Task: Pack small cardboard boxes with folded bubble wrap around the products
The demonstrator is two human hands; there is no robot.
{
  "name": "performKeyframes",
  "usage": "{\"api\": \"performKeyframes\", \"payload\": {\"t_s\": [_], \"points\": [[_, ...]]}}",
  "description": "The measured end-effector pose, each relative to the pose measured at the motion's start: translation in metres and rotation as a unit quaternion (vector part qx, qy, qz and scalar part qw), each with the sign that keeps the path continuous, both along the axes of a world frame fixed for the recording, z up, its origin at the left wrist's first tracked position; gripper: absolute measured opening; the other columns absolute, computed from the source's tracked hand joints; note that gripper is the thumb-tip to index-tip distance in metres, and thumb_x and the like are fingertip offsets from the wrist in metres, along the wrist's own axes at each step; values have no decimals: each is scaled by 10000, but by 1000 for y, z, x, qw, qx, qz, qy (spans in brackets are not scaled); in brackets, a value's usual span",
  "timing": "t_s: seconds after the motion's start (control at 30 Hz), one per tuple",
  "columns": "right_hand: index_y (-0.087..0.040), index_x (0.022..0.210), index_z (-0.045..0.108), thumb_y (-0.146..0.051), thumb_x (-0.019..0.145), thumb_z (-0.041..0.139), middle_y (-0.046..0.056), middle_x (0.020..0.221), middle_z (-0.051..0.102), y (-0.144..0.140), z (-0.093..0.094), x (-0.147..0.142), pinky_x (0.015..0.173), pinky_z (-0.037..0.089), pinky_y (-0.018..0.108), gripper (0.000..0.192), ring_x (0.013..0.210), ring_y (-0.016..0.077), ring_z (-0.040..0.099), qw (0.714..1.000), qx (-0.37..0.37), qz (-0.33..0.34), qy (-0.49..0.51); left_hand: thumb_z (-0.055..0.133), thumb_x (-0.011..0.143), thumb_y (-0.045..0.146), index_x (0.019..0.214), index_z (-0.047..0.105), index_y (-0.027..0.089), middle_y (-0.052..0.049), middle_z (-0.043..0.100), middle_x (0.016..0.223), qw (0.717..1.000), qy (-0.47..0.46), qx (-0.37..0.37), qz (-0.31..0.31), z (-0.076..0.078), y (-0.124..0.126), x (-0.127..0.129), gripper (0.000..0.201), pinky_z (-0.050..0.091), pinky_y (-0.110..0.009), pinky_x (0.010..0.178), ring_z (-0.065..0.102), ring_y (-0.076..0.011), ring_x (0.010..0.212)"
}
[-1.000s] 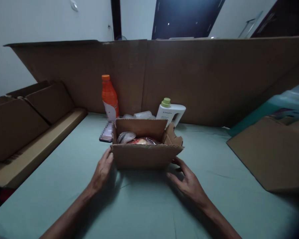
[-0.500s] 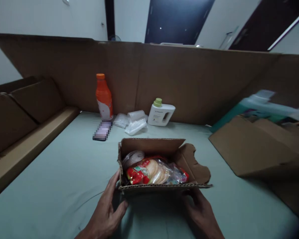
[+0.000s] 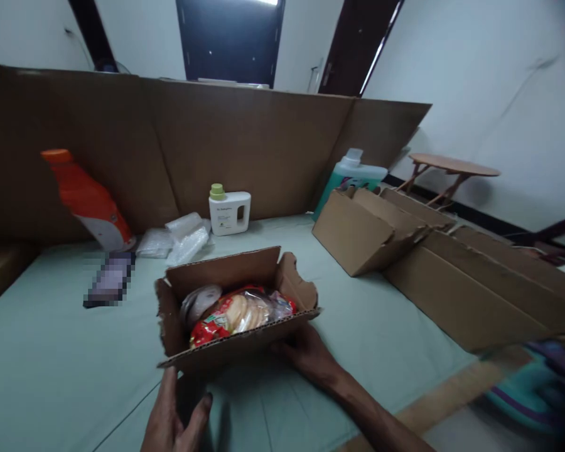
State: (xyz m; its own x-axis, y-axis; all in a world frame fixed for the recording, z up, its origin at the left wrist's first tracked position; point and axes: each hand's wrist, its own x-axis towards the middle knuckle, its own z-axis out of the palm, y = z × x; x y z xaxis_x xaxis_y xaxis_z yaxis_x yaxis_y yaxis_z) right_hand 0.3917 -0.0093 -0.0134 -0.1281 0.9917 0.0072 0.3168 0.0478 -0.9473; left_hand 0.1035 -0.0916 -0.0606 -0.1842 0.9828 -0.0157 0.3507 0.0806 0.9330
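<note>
An open cardboard box (image 3: 245, 351) with torn edges stands in front of me, turned slightly. Inside lie a red and clear packet of round biscuits (image 3: 245, 312) and a roll of clear tape (image 3: 202, 302). My right hand (image 3: 308, 355) grips the box low at its front right, its fingertips partly hidden by the cardboard. Just off the front left corner is my left hand (image 3: 176, 414), thumb and fingers apart and nothing between them.
Along the cardboard screen (image 3: 254, 144) stand an orange bottle (image 3: 91, 201), bubble-wrap pieces (image 3: 183, 235), a white green-capped bottle (image 3: 228, 213) and a teal liquid bottle (image 3: 351, 176). A phone (image 3: 109, 279) lies at left; cardboard boxes (image 3: 367, 229) stand at right.
The view has swung right, so things sit further left. The box looks more turned. My left hand is lower, away from its side; my right hand is closer against it.
</note>
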Motion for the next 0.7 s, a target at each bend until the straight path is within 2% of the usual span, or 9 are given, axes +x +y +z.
{"api": "performKeyframes", "payload": {"t_s": [0.07,0.13,0.27,0.37,0.43,0.5,0.63,0.7], "points": [[-151,1121,698,-449,716,759,136,1164,746,-16,1,26,950,559,476,507,1054,332,696,998,-12,-53,-39,623,857,441,1512,374,182,-170,541,1462,997,9,16,-73,-3,15,21,747,482,-488,1092,556,-359,1316],[-156,1037,717,-492,736,725,131,1056,774,-38,3,57,914,577,474,451,972,333,720,987,-30,-128,-87,612,849,360,1527,364,167,-171,477,1527,986,11,47,-158,-1,35,53,746,405,-510,1158,478,-356,1393],[-179,899,723,-595,710,689,135,940,785,-93,-4,113,919,567,523,459,964,382,719,930,-18,-306,-203,553,850,230,1543,342,149,-140,410,1585,949,-34,103,-297,16,83,128,730,307,-483,1224,379,-294,1469],[-197,848,710,-604,648,720,144,898,783,-131,-13,137,859,592,513,454,940,397,725,893,-29,-380,-240,515,871,171,1522,389,189,-105,468,1552,931,-75,98,-344,30,108,166,664,318,-477,1217,431,-262,1430],[-211,895,707,-587,618,732,139,920,781,-146,-16,149,794,611,486,468,913,384,731,888,-17,-399,-229,501,882,157,1480,452,213,-88,538,1494,929,-92,91,-347,34,115,175,603,358,-475,1187,492,-256,1373],[-222,933,707,-579,574,747,128,920,776,-149,-13,160,771,614,484,507,883,376,730,900,5,-384,-206,498,891,162,1432,509,207,-89,595,1432,930,-88,86,-347,33,115,174,542,391,-465,1157,539,-256,1317],[-217,991,715,-557,511,779,118,880,765,-132,-2,175,680,628,458,592,774,353,723,934,5,-322,-154,496,905,192,1356,583,203,-95,654,1347,935,-58,77,-341,29,110,165,460,433,-461,1106,590,-262,1244],[-223,1016,712,-549,516,780,103,864,762,-122,1,174,648,630,437,601,736,336,718,934,12,-324,-150,488,910,199,1351,587,209,-95,652,1351,935,-51,78,-342,26,108,164,452,434,-466,1104,589,-260,1245]]}}
